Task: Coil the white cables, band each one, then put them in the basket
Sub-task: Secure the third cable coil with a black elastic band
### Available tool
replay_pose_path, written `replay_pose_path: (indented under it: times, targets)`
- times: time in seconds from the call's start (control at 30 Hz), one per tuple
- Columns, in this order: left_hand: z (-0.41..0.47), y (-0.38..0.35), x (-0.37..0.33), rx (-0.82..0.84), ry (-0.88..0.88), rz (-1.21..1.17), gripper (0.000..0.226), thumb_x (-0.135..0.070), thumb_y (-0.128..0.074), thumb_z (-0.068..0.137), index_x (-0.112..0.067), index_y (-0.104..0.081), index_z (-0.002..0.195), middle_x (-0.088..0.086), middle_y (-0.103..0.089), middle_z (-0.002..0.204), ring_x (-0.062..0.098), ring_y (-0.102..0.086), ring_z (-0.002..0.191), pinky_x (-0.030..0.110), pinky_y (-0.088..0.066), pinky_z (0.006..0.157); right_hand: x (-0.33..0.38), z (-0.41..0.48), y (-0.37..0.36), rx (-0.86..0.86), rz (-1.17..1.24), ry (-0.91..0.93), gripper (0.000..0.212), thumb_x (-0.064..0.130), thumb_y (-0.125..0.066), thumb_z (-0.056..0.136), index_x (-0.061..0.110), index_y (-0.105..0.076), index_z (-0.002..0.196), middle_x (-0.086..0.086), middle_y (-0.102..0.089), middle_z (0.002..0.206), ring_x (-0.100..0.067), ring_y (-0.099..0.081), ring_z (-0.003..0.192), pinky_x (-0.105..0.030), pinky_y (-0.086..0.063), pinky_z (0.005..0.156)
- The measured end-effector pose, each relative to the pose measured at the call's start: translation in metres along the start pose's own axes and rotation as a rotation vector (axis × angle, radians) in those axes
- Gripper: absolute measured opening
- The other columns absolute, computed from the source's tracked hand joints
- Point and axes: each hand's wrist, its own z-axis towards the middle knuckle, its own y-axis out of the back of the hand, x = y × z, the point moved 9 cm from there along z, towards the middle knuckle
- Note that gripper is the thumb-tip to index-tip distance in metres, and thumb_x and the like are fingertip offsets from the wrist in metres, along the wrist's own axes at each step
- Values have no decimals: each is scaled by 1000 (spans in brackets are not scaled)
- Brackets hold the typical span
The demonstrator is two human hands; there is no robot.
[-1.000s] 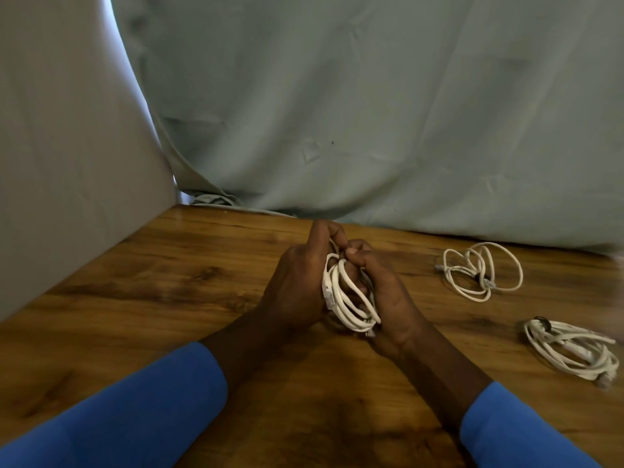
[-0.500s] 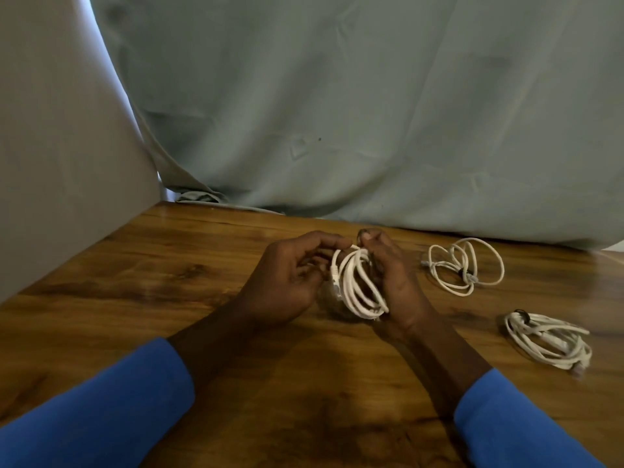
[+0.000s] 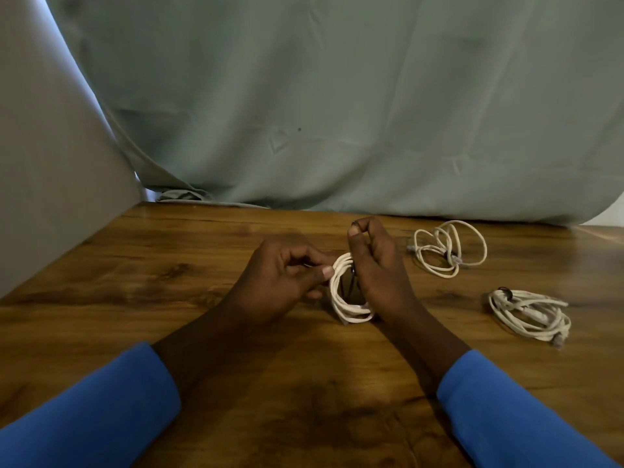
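White cable coil (image 3: 341,298), frame centre: left hand (image 3: 280,282) pinches its left side. Right hand (image 3: 380,271) holds its right side.

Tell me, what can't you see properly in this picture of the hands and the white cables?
Head view, the only one:
- Basket: nowhere in the frame.
- Held coil: right side behind the right hand; plugs unseen.
- Dark band: too small in the right fingers to tell if it circles the coil.
- Left hand: curled fingers hide its grip on the coil.
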Motion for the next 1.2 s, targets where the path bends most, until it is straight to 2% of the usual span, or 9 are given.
replay_pose_path:
  times: [0.17, 0.3, 0.43, 0.57, 0.67, 0.73, 0.87, 0.97, 1.2]
  targets:
    - [1, 3, 8, 42, 69, -99, 12, 5, -70, 89, 11, -70, 100, 11, -79, 97, 21, -76, 87, 31, -61, 75, 6, 0, -1, 18, -38, 45, 14, 37, -50, 107, 26, -56, 100, 15, -51, 67, -5, -48, 61, -35, -44, 61]
    - [1, 7, 13, 49, 163, -80, 15, -7, -70, 93, 6, -72, 100, 11, -78, 101, 18, -72, 84, 30, -58, 67, 17, -2, -5, 82, -35, 72, 14, 34, -50, 107, 25, -55, 99, 13, -50, 67, -4, -47, 60, -29, -42, 60]
    - [-1, 38, 11, -288, 209, 380, 33, -43, -61, 101, -19, -74, 83, -4, -69, 67, 9, -59, 56, 30, -45, 57, 33, -7, -12, 127, -17, 111, 14, 31, -51, 107, 20, -57, 100, 11, -50, 65, -3, -47, 58, -27, -41, 57]
    - [-1, 26, 3, -155, 213, 730, 58, -60, -50, 100, -16, -69, 67, 0, -68, 59, 10, -63, 54, 29, -46, 57, 50, -12, -12, 97, 78, 139, 13, 21, -50, 107, 11, -54, 99, 11, -52, 61, 0, -48, 53, -22, -40, 52]
    - [0, 0, 8, 101, 252, 461, 36, -29, -61, 101, -21, -73, 69, -3, -70, 58, 9, -64, 50, 22, -47, 52, 61, -15, -13, 89, 87, 204, 11, 20, -49, 107, 16, -52, 97, 6, -48, 61, -7, -44, 52, -36, -37, 48]
    - [1, -6, 14, 145, 256, 240, 24, -9, -62, 98, -16, -78, 80, 4, -74, 67, 12, -63, 50, 23, -46, 49, 64, -17, -16, 101, 89, 227, 10, 22, -49, 106, 19, -52, 97, 5, -46, 61, -7, -42, 51, -36, -36, 47]
    - [6, 14, 25, -100, 260, -140, 15, -18, -68, 97, -5, -76, 95, 12, -74, 83, 18, -61, 63, 27, -45, 55, 58, -19, -23, 160, 141, 174, 14, 27, -53, 103, 16, -54, 95, 8, -56, 61, -6, -48, 49, -30, -37, 46]
    - [10, 35, 14, -256, 138, -198, 13, -19, -70, 95, -8, -77, 98, 5, -76, 83, 12, -60, 63, 24, -46, 54, 45, -18, -31, 211, 121, 84, 21, 27, -60, 100, 11, -56, 88, 9, -52, 53, -2, -43, 44, -20, -33, 47]
    - [9, 37, -4, -245, -12, -139, 26, -7, -78, 87, -11, -74, 112, 11, -75, 84, 17, -71, 73, 27, -59, 68, 37, -15, -30, 232, 235, -29, 26, 27, -67, 95, 4, -60, 86, 10, -60, 50, 0, -44, 37, -15, -34, 43]
